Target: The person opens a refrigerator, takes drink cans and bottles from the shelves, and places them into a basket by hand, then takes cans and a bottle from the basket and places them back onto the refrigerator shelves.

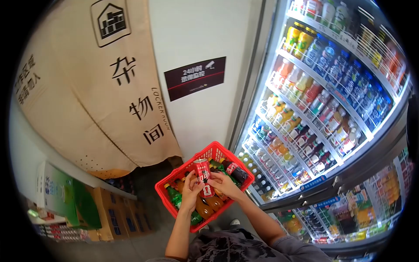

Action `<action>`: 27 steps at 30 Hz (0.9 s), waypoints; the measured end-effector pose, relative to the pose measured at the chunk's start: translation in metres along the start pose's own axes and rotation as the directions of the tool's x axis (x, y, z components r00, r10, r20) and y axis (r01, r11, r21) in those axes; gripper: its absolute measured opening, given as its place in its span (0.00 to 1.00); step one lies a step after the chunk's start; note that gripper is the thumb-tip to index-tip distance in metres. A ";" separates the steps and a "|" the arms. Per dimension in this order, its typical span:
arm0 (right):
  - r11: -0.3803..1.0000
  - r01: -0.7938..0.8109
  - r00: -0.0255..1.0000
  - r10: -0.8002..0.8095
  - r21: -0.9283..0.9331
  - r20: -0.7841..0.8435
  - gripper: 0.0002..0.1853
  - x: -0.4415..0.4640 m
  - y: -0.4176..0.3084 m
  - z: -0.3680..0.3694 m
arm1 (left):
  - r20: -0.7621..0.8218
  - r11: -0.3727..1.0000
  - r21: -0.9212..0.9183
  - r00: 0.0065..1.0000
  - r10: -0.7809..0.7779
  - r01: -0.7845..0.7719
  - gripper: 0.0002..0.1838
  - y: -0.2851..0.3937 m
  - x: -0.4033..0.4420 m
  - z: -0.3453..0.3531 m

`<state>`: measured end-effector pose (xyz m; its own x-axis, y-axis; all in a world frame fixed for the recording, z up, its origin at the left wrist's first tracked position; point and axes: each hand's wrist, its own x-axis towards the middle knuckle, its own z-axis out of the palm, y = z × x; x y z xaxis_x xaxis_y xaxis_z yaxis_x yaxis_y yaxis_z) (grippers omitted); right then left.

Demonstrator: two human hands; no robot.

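Note:
A slim red drink can (pixel 202 172) stands nearly upright between my hands, above a red plastic basket (pixel 163 200). My left hand (pixel 191 187) grips the can's left side, fingers curled round it. From the right, my right hand (pixel 221 183) holds the same can, its thumb on the front. Inside the basket lie green bottles (pixel 176 197), orange drink bottles (pixel 211 205) and a dark cola bottle (pixel 235 171) with a red label. The hands and can hide part of the basket's contents. What bears the basket's weight is not visible.
A lit drinks fridge (pixel 323 96) with shelves of bottles fills the right side. A beige curtain (pixel 87 87) hangs at the left beside a white wall with a dark sign (pixel 195 77). Cardboard boxes (pixel 115 214) and a green-white carton (pixel 65 192) stand at lower left.

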<state>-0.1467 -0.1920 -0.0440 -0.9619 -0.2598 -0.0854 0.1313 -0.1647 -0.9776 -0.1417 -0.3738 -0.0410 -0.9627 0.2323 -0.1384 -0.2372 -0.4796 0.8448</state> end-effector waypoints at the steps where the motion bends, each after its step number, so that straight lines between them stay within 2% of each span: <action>1: 1.000 0.001 0.999 -0.001 0.008 -0.035 0.25 -0.005 -0.002 -0.002 | 0.022 1.000 0.016 1.000 0.008 -0.008 0.38 0.001 0.001 0.006; 4: 0.998 0.048 0.988 -0.053 -0.037 -0.145 0.24 -0.023 -0.005 -0.008 | 0.099 1.000 0.021 0.995 -0.014 0.012 0.38 -0.008 0.007 0.021; 7: 0.994 0.009 0.946 -0.042 -0.105 -0.321 0.23 -0.048 -0.017 -0.013 | 0.165 0.999 0.004 0.986 -0.033 0.033 0.36 -0.026 0.013 0.035; 10: 0.997 0.067 0.897 -0.077 -0.039 -0.434 0.23 -0.073 -0.017 -0.022 | 0.233 0.995 0.015 0.968 -0.099 0.098 0.30 -0.037 0.013 0.056; 14: 0.992 0.125 0.819 -0.117 -0.024 -0.562 0.23 -0.109 -0.027 -0.034 | 0.332 0.984 0.008 0.928 -0.171 0.178 0.29 -0.039 0.004 0.096; 19: 0.984 0.165 0.760 -0.169 -0.065 -0.627 0.24 -0.165 -0.044 -0.059 | 0.475 0.973 0.028 0.853 -0.215 0.230 0.29 -0.053 -0.008 0.147; 21: 0.981 0.142 0.732 -0.192 -0.130 -0.654 0.25 -0.190 -0.049 -0.072 | 0.530 0.983 0.114 0.828 -0.185 0.146 0.30 -0.075 -0.008 0.164; 27: 0.961 0.208 0.584 -0.273 -0.184 -0.764 0.27 -0.266 -0.056 -0.105 | 0.661 0.966 0.198 0.704 -0.258 0.167 0.32 -0.095 -0.038 0.245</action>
<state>0.0769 -0.0137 0.0136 -0.7812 0.6204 0.0695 -0.1177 -0.0371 -0.9924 -0.0507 -0.1299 0.0108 -0.5311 0.8469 0.0268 -0.3646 -0.2569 0.8950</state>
